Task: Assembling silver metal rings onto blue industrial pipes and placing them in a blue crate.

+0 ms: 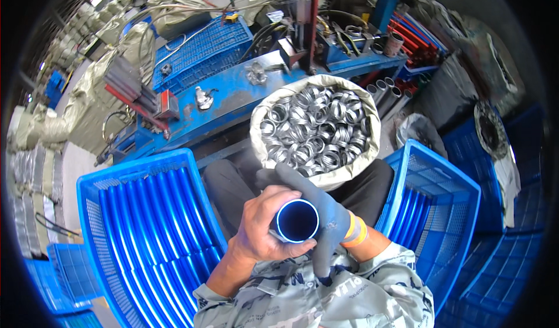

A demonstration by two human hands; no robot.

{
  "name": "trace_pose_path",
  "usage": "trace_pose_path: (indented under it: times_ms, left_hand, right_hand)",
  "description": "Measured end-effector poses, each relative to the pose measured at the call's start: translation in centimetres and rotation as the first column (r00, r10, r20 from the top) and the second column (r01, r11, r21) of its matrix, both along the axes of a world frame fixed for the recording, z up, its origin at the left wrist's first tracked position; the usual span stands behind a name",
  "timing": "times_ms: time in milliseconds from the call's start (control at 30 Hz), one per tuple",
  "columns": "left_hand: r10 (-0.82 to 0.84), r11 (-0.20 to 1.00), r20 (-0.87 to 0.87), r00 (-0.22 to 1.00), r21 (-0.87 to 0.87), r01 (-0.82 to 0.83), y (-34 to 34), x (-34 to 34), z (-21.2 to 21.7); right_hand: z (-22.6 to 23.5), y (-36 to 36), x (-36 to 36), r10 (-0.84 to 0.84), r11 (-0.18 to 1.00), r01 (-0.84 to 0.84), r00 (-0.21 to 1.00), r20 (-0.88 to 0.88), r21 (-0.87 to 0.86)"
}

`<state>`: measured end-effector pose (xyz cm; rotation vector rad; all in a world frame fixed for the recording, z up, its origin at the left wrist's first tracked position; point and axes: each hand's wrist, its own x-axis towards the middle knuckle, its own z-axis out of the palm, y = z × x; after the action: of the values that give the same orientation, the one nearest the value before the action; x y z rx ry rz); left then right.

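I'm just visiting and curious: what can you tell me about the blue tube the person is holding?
The blue tube is a round hollow pipe seen end-on, glossy blue with a thin pale rim around a dark bore, apparently coated metal. The bare left hand wraps its side; the grey-gloved right hand cups it from the right. It is held over the lap, just below the sack of metal rings.

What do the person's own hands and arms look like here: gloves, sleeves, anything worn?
The left hand is bare, with no glove. The right hand wears a dark grey glove with an orange and yellow cuff band at the wrist. Both forearms are bare below short sleeves of a pale grey-green patterned shirt with dark lettering. No watch or jewellery shows.
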<state>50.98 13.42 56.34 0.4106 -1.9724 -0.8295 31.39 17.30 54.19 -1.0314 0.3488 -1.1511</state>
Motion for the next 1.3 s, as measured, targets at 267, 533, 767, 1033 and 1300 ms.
trace_pose_path:
  times_ms: [267,533,767,1033,1300]
  left_hand:
    - [-0.07,0.994,0.063,0.996,0.085,0.064,1.3,0.1,-1.0]
    - [-0.068,0.989,0.004,0.998,0.133,0.066,1.3,-0.4,-1.4]
    - [0.206,0.944,-0.597,0.776,0.329,0.003,-2.4,7.0,2.4]
    - [0.385,0.766,-0.725,0.571,0.596,0.241,-9.1,14.7,-2.7]
    - [0.389,0.513,-0.798,0.46,0.602,0.612,-8.7,14.6,-5.1]
  right_hand:
    - [-0.6,-0.2,-0.6,-0.486,0.787,0.277,0.829,-0.277,-0.552]
    - [-1.2,0.1,-1.4,-0.396,0.848,0.199,0.854,-0.338,-0.491]
    - [-4.4,-4.3,-7.4,-0.495,0.844,0.522,0.668,-0.556,-0.124]
    - [-19.1,-8.5,-12.6,-0.555,0.829,-0.213,-0.433,-0.711,-0.517]
    - [-19.5,-8.2,-13.2,-0.662,0.744,-0.134,-0.282,-0.694,-0.655]
